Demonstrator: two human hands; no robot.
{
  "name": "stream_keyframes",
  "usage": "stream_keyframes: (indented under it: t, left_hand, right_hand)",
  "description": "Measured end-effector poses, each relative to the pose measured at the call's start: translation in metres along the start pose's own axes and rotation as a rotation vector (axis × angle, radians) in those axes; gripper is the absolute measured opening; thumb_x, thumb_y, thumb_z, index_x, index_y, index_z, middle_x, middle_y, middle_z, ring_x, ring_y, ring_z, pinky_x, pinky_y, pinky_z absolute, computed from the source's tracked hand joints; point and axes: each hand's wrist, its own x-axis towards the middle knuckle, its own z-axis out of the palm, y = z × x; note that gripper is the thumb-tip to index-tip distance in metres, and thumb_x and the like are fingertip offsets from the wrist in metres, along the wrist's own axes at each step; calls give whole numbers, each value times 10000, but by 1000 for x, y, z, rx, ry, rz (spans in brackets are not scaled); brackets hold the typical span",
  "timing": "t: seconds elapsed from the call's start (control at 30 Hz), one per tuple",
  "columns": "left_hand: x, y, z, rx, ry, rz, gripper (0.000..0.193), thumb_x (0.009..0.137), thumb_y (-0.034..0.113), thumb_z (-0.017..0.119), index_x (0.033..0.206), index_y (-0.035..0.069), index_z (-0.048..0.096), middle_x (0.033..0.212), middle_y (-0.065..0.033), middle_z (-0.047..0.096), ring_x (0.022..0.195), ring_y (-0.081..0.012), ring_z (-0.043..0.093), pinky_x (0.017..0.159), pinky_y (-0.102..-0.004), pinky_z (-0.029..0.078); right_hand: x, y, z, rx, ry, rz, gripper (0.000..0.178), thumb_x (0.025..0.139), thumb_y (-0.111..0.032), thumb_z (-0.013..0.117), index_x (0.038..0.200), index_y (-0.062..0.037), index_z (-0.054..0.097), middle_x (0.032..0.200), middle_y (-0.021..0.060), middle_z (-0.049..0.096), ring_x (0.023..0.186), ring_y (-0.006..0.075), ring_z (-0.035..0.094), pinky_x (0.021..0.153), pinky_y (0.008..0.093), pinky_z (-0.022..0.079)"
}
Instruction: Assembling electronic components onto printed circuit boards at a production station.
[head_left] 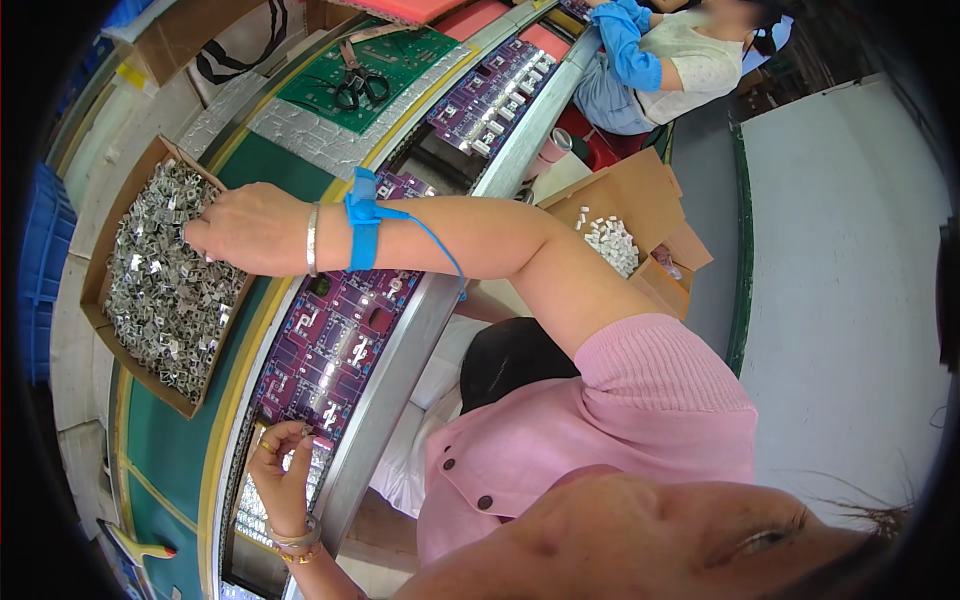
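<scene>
Small metal clips (165,310) are filling the cardboard tray (135,362) on the left, seemingly light, stiff and slick, probably best pinched by their edges; the right hand (250,228) is resting its fingertips among them, its grip hidden, while the left hand (280,472) is pinching what looks like one small piece (307,430) beside a purple circuit board (330,345). The green tabletop (150,440) is showing beside the tray, and a co-worker (690,55) is sitting at the far right.
</scene>
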Motion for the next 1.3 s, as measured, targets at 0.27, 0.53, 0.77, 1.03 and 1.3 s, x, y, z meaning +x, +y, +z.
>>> stream_keyframes:
  t: [0.27, 0.53, 0.77, 1.03, 1.3]
  left_hand:
    - [-1, 4, 2, 37, 14, -31, 180, 762, -48, 631, 938, -18, 615, 848, -45, 616, 775, -99, 560, 730, -223, 451]
    - [-3, 6, 8, 78, 39, 6, 174, 762, -50, 628, 933, -17, 615, 845, -44, 618, 778, -101, 565, 736, -221, 451]
    - [-8, 5, 12, 90, 74, 30, 190, 755, -64, 627, 938, -12, 609, 860, -43, 619, 793, -108, 574, 754, -225, 454]
    - [-17, 5, 6, 109, 164, 10, 186, 755, -59, 631, 934, -12, 612, 875, -50, 621, 805, -115, 579, 775, -239, 462]
    - [-8, 22, 17, 517, 422, 324, 167, 723, 22, 695, 879, 16, 635, 877, -103, 632, 815, -224, 602, 738, -319, 471]
  right_hand:
    - [-39, -30, -27, 304, -52, -87, 182, 764, -197, 651, 880, -92, 559, 742, 53, 585, 767, 252, 595, 640, 380, 484]
    - [-75, -35, -38, 348, -77, -73, 167, 787, -180, 630, 926, -120, 560, 828, 38, 587, 820, 233, 594, 646, 364, 491]
    - [-102, -33, -52, 353, -148, -11, 207, 808, -174, 629, 999, -137, 557, 859, 28, 594, 794, 216, 594, 616, 346, 493]
    - [-109, -33, -48, 427, -87, -26, 212, 781, -182, 655, 976, -143, 580, 803, 31, 597, 740, 216, 597, 610, 340, 494]
    - [-119, -28, -73, 399, -115, 106, 259, 731, 7, 664, 979, -67, 646, 871, 98, 641, 698, 218, 608, 615, 296, 489]
